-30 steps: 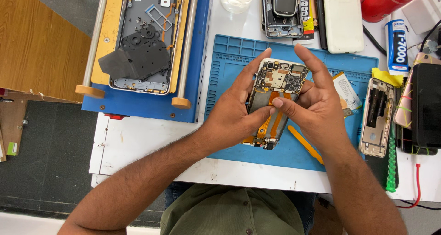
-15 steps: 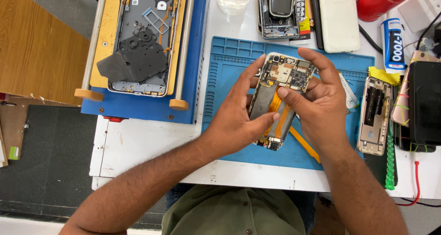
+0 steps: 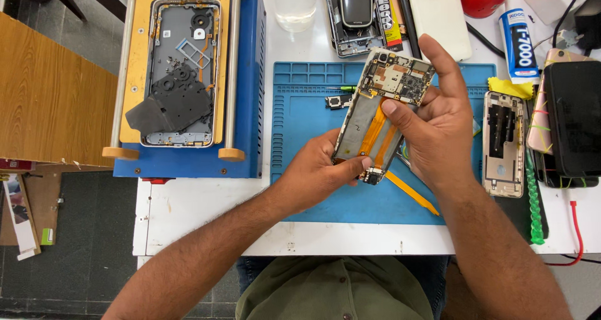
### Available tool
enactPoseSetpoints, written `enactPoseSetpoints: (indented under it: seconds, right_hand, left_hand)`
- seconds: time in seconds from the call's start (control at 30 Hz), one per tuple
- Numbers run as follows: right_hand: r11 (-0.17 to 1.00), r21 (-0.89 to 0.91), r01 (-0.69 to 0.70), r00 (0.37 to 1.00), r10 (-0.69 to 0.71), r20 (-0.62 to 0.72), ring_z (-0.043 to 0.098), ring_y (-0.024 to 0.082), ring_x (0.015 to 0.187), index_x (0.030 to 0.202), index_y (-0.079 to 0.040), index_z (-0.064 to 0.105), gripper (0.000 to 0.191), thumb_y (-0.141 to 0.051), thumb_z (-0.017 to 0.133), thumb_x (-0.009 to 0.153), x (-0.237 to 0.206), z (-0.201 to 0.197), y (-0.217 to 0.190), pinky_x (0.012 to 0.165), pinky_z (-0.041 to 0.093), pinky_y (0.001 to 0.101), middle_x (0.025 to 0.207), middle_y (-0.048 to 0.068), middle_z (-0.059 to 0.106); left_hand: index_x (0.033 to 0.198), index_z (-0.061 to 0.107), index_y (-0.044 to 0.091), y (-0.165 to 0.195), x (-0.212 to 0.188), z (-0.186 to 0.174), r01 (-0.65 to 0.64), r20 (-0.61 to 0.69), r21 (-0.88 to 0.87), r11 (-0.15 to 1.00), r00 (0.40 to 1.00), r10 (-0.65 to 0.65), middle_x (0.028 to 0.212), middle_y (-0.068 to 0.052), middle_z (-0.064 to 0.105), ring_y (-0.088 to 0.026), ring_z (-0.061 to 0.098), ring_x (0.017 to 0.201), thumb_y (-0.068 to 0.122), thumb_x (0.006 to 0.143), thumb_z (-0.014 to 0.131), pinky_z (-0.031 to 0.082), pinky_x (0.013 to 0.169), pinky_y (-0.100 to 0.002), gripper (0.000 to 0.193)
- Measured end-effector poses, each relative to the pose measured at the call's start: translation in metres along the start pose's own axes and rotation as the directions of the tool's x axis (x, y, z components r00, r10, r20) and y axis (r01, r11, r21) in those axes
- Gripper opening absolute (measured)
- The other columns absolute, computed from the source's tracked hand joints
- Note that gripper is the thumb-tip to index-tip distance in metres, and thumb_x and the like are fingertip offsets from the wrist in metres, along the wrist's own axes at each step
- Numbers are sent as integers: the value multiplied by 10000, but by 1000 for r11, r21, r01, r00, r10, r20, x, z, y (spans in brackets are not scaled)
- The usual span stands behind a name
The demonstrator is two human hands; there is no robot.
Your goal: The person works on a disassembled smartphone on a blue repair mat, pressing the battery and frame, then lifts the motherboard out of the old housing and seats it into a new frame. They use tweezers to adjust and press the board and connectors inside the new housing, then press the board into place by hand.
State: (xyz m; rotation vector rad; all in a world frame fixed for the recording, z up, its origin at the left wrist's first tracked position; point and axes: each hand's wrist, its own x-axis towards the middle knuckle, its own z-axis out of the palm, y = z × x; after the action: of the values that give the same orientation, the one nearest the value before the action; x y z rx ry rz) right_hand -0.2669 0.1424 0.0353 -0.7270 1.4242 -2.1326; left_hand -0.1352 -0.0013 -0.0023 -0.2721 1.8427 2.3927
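An opened phone body with a bare circuit board at its top and orange flex cables down its middle is held tilted above the blue work mat. My left hand grips its lower left edge, thumb near the bottom end. My right hand holds its right side, with the thumb pressed on the orange flex cable and the index finger over the top right corner. A small loose part lies on the mat just left of the phone.
A blue and yellow fixture holding another phone frame stands at the left. At the right lie a gold phone frame, a black phone and a glue tube. A yellow pry tool rests on the mat; a glass at the back.
My left hand slid from the phone's upper left side down to its lower end. The phone now sits more tilted, and my right thumb pressed onto the flex cable.
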Motion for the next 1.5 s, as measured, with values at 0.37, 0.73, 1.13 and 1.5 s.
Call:
enactPoseSetpoints:
  seconds: [0.37,0.73,1.13,1.5]
  right_hand:
    - [995,-73,-75,997,75,10,671,183,1235,1673,-48,262,876,99,725,944,6,2,0,1092,601,364,1329,153,660]
    - [991,-21,-130,989,128,-77,719,175,1131,1417,-38,466,557,42,744,941,6,0,2,1003,630,344,1223,131,702]
    - [950,-309,-51,998,59,17,680,162,1211,1491,-48,439,578,-27,728,991,2,2,-7,1037,614,329,1303,120,665]
    - [888,-454,-70,972,163,169,685,108,1008,1386,-31,575,400,-104,697,1012,-1,-5,5,814,575,234,1127,118,728]
  left_hand:
    - [1305,564,30,-3,1,-6,33,46,7,999,998,-33,1057,-62,705,-102,661,923,240,1000,670,608,767,-310,385]
    - [1242,625,26,-7,2,-6,4,21,101,995,1000,-7,965,-39,709,-95,632,834,232,997,683,581,737,-304,326]
    - [1487,341,64,12,0,-5,-12,-36,98,995,999,16,1156,-100,671,-157,695,1097,193,963,677,640,889,-336,635]
    - [1547,359,69,18,-1,-12,-209,-244,301,930,926,287,1172,-157,748,-208,750,1110,177,1051,602,625,915,-351,563]
